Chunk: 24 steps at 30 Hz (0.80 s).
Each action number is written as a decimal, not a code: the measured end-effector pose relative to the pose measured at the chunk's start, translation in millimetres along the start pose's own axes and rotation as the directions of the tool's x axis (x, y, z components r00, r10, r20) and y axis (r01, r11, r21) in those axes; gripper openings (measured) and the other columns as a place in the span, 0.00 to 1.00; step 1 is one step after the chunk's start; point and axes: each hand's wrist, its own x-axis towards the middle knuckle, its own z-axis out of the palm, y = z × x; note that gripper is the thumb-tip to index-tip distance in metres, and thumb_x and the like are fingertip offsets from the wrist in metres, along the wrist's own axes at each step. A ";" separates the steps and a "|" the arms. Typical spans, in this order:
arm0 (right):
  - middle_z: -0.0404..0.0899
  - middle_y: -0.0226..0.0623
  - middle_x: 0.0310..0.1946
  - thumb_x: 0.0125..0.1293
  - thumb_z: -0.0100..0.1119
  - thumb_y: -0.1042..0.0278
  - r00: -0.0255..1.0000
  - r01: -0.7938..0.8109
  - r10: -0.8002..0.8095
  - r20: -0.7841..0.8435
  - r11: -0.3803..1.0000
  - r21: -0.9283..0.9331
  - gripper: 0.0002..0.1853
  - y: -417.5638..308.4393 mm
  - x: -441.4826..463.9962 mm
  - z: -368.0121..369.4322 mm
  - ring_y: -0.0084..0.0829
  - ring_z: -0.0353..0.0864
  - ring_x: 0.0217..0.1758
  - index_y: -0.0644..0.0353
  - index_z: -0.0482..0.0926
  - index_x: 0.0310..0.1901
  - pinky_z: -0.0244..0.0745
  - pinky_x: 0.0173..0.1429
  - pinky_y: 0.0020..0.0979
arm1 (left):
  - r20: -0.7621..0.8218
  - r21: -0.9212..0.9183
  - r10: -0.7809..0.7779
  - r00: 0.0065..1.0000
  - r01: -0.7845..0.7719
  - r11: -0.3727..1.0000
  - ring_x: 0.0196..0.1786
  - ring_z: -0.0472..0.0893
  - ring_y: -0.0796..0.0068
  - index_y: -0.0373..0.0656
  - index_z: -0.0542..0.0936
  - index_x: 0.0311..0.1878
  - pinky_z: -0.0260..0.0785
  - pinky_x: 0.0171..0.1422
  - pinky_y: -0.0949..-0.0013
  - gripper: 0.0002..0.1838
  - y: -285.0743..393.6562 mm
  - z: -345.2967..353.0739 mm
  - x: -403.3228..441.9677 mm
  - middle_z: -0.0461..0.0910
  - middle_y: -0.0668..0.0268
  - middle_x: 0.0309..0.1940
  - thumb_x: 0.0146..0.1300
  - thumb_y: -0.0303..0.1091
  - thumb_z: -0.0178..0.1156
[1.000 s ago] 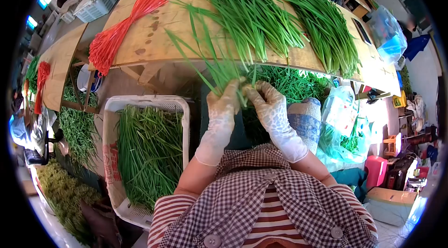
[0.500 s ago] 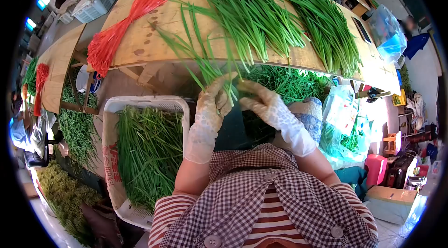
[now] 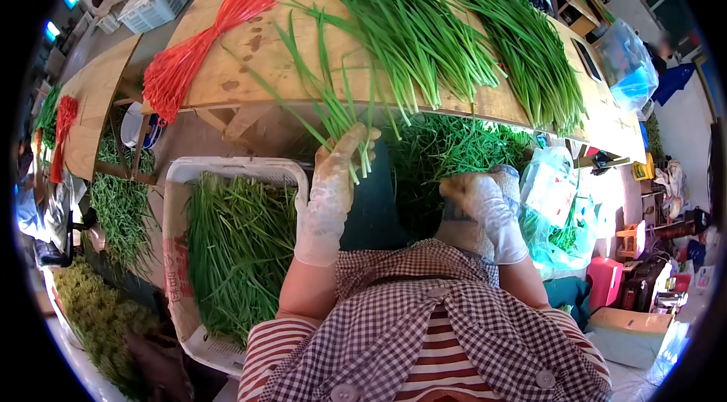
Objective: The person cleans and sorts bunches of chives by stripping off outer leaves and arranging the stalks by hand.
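My left hand (image 3: 342, 158), in a thin pale glove, is closed around a few garlic chives (image 3: 327, 103). Their cut ends point down past my fingers, while the leaves fan up over the table edge. Lower down, my gloved right hand (image 3: 477, 194) is curled in front of my right knee; whether anything is inside its fingers is hidden. Two spread bundles of chives, a middle one (image 3: 413, 38) and a right one (image 3: 534, 61), lie on the wooden table (image 3: 227, 88). More loose chives (image 3: 235, 250) fill the white crate (image 3: 238, 165) on my left.
A bundle of red ties (image 3: 208, 38) lies at the table's left end. Beneath the table is a heap of loose greens (image 3: 462, 141). A plastic bag (image 3: 556, 197) stands to my right. A phone (image 3: 586, 60) rests near the table's right edge.
My right hand has moved away from the chives, down and to the right, and its fingers have curled in. My left hand still grips the chives in nearly the same place.
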 end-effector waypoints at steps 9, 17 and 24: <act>0.85 0.41 0.34 0.67 0.58 0.59 0.995 -0.052 -0.061 0.079 0.358 0.932 0.18 -93.5 62.8 -9.8 0.25 0.82 0.29 0.67 0.81 0.46 0.78 0.38 0.25 | 0.011 -0.077 -0.093 0.996 0.094 0.993 0.32 0.79 0.79 0.35 0.79 0.47 0.75 0.33 0.76 0.13 1.1 4.5 -4.5 0.83 0.63 0.35 0.62 0.31 0.64; 0.85 0.40 0.32 0.65 0.56 0.53 0.974 -0.012 0.099 0.205 0.922 -0.387 0.16 39.4 21.9 42.9 0.41 0.85 0.34 0.55 0.85 0.43 0.80 0.41 0.33 | 0.056 -0.009 -0.054 0.997 0.055 0.998 0.34 0.81 0.76 0.34 0.78 0.47 0.75 0.36 0.74 0.14 10.2 5.5 -1.7 0.81 0.64 0.33 0.61 0.31 0.64; 0.85 0.43 0.38 0.64 0.62 0.58 0.984 0.130 -0.007 -0.179 0.716 0.686 0.17 -87.0 20.1 -17.4 0.31 0.85 0.39 0.64 0.83 0.45 0.78 0.46 0.29 | 0.024 0.054 0.035 0.999 -0.036 0.998 0.37 0.81 0.76 0.33 0.79 0.46 0.73 0.43 0.75 0.14 -10.8 24.3 -3.4 0.82 0.63 0.37 0.61 0.31 0.64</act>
